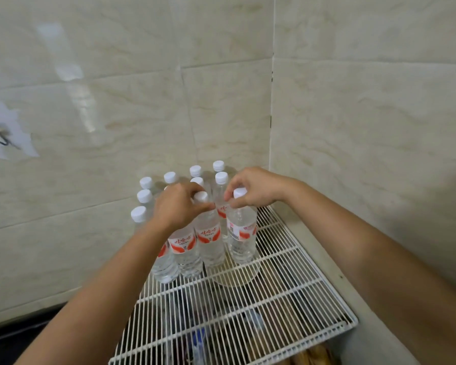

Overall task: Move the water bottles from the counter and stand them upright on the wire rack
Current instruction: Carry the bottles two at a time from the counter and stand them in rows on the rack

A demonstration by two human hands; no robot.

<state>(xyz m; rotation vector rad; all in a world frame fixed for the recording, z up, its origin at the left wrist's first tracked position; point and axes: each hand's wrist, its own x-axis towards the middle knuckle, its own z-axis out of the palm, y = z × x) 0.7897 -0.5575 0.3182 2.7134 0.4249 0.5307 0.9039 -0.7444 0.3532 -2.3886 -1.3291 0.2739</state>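
Several clear water bottles with white caps and red-and-white labels stand upright in rows at the back of the white wire rack (279, 291). My left hand (178, 206) grips the neck of a front-row bottle (207, 238), just under its cap. The neck of the rightmost front bottle (241, 233) is held by my right hand (256, 188), fingers curled around it below the cap. Both bottles stand on the rack wires. Bottles behind my hands are partly hidden.
Tiled walls meet in a corner right behind the bottles. The rack's front half (234, 325) is bare wire, with dark items and a round pale container (234, 277) showing underneath. A grey ledge (353, 293) runs along the rack's right side.
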